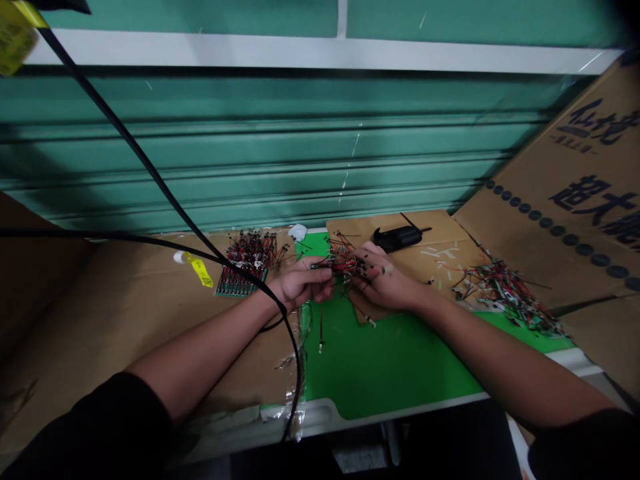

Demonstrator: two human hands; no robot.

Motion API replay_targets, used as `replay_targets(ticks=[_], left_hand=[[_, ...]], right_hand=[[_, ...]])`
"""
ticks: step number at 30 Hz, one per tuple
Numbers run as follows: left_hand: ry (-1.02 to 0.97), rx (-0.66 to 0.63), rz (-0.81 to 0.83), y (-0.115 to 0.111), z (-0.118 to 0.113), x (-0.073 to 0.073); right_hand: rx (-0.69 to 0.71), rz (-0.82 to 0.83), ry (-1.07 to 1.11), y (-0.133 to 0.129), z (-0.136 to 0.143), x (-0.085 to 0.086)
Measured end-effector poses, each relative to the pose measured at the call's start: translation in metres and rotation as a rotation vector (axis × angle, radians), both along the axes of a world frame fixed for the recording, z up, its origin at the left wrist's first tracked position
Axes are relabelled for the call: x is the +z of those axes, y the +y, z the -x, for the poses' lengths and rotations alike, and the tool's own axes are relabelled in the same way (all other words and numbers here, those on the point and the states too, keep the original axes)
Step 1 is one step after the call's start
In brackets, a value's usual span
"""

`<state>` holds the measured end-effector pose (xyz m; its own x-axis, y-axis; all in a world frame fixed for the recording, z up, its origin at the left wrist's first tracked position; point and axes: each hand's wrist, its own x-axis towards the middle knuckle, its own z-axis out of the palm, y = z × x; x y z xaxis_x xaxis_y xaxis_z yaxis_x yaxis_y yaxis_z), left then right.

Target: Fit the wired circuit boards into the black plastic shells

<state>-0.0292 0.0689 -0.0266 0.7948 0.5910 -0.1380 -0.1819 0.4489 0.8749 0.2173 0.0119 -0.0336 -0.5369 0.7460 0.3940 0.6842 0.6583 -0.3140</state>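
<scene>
A circuit board bristling with red and black wires (345,264) is held up over the table between my two hands. My left hand (306,279) pinches its left end between thumb and fingers. My right hand (383,277) closes around the wires at its right side, with several wire ends hanging below. Left of my left hand lies a panel of green circuit boards (240,283) crowded with similar wires. On the far right is a loose heap of wired boards (510,293). A black tool (399,237), whose kind I cannot make out, lies just behind my right hand.
Flattened cardboard (250,380) covers the left of the green tabletop (390,373). Black cables (150,167) cross in front of my left arm. A printed carton (575,180) stands at right, a green shutter (240,160) behind. Small white strips (443,253) lie near the tool.
</scene>
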Motion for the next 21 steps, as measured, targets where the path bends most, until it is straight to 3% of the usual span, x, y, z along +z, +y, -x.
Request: replay_targets(ticks=[3,8,13,17,21], left_hand=[[-0.038,0.006,0.055,-0.002,-0.001,0.0],[-0.089,0.195,0.137,0.004,-0.006,0.002],[-0.112,0.219,0.171,0.007,-0.007,0.002],[-0.088,0.223,0.102,0.004,-0.011,-0.005],[-0.041,0.246,0.017,0.001,-0.015,-0.012]], right_hand=[[-0.023,0.005,0.026,0.001,-0.004,-0.001],[-0.068,-0.056,0.179,0.0,-0.005,0.009],[-0.037,0.145,0.396,-0.003,-0.002,0.011],[-0.073,0.338,0.762,-0.002,0.006,0.001],[-0.116,0.468,0.941,-0.002,0.019,-0.006]])
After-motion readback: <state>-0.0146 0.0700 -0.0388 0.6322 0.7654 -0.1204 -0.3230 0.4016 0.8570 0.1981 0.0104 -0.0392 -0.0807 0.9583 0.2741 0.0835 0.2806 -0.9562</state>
